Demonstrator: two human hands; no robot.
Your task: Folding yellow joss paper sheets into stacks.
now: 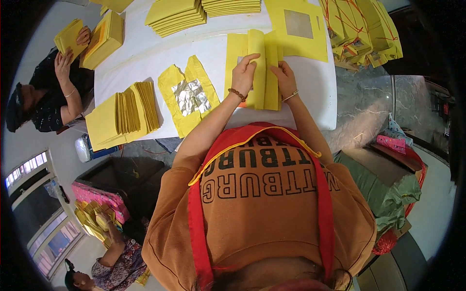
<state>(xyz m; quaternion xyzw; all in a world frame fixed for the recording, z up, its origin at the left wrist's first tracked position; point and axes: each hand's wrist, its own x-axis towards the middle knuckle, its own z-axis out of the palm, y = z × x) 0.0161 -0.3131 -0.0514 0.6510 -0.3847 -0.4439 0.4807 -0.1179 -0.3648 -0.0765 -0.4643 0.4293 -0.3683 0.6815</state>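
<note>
On the white-topped table [320, 87], a yellow paper sheet [256, 48] lies in front of me with upright folds running lengthwise. My left hand [244, 75] grips its folded middle strip, fingers bent around the paper. At the sheet's right part my right hand [285, 80] is closed, thumb and fingers pinching the edge. A grey patch shows partly beneath the left side of the folds. To the left lies a torn, creased yellow paper [167, 89] with a silver foil square [191, 97]. Beside it leans a row of folded yellow papers [131, 109].
Neat yellow paper stacks [177, 17] stand along the far side. A flat yellow sheet [318, 46] with a grey square lies far right, near yellow bundles with red cords [371, 34]. A co-worker's hands [63, 65] hold yellow papers at left; another person [114, 262] sits behind.
</note>
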